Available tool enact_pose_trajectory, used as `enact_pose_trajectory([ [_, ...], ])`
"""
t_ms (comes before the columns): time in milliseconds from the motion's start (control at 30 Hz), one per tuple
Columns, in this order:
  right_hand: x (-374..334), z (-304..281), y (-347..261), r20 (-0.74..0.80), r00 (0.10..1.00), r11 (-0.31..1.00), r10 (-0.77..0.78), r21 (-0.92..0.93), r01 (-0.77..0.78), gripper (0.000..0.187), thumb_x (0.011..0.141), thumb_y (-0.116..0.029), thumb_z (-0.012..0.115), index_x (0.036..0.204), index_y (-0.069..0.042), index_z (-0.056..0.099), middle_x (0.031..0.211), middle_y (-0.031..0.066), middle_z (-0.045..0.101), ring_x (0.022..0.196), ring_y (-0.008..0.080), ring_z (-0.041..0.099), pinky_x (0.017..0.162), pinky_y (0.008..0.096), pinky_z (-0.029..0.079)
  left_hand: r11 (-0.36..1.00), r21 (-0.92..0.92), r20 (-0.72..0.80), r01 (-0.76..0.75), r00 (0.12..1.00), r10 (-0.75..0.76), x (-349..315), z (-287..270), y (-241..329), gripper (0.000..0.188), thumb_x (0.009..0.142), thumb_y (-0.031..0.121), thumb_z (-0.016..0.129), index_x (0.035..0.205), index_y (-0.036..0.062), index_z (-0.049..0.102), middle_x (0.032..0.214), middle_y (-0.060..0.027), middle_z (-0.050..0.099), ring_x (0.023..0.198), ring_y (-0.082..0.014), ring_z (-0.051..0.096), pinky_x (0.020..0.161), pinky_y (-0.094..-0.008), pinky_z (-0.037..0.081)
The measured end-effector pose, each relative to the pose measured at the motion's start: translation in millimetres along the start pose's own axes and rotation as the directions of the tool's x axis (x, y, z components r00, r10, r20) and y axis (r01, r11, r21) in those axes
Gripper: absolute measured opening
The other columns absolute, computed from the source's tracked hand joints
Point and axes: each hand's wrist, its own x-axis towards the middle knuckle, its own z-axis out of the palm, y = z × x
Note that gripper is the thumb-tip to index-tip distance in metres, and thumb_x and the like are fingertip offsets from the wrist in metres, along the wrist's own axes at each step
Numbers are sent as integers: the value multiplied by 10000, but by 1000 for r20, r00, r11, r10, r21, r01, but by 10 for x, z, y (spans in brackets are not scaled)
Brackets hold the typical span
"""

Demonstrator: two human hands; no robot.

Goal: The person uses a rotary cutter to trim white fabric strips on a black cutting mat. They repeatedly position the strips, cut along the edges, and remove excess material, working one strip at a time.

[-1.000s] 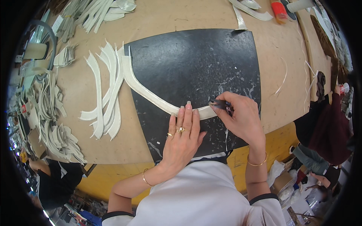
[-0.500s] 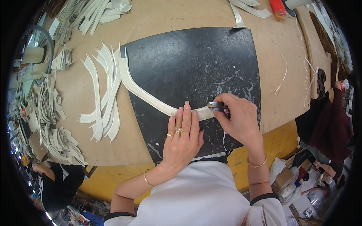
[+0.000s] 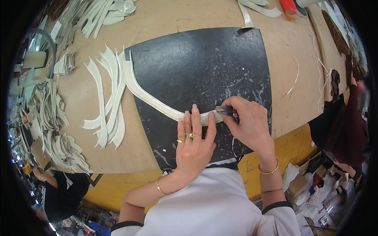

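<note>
A long, curved off-white strip [image 3: 154,101] lies on a black mat [image 3: 193,67], sweeping from the mat's upper left down to the centre right. My left hand [image 3: 195,151] rests flat on its lower stretch, fingers spread and pressing it to the mat. The forefinger lies close to the strip's right end. There my right hand [image 3: 252,120] is closed around small thread snips [image 3: 224,110], whose metal blades are at the strip's upper edge. My right fingers hide most of the handle.
Several similar strips [image 3: 112,98] lie left of the mat on the brown table [image 3: 138,157]. More bundles [image 3: 63,149] line the far left, with others at the back. Loose white cord [image 3: 294,76] and a red item [image 3: 289,8] lie to the right. People stand at both sides.
My left hand has slid slightly right along the strip, its forefinger now apart from the others and nearer the snips. The right hand has barely moved.
</note>
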Motion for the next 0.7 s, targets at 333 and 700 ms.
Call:
enact_pose_trajectory([
  [333, 12, -94, -88, 50, 986, 985, 161, -77, -157, 149, 832, -196, 745, 886, -80, 668, 664, 65, 647, 584, 234, 628, 562, 351, 464, 998, 62, 53, -11, 999, 8, 38, -35, 43, 612, 797, 188, 665, 1390, 133, 524, 1452, -313, 397, 1262, -478, 493, 1095, -565, 362],
  [700, 197, -1028, 856, 103, 994, 967, -22, -251, 47, 253, 846, -269, 734, 887, -32, 657, 780, 139, 668, 698, 307, 645, 642, 394, 483, 984, 171, 149, -42, 989, 16, 163, -239, 40, 623, 839, 270, 700, 1421, 158, 506, 1539, -232, 324, 1420, -421, 316, 1149, -606, 205],
])
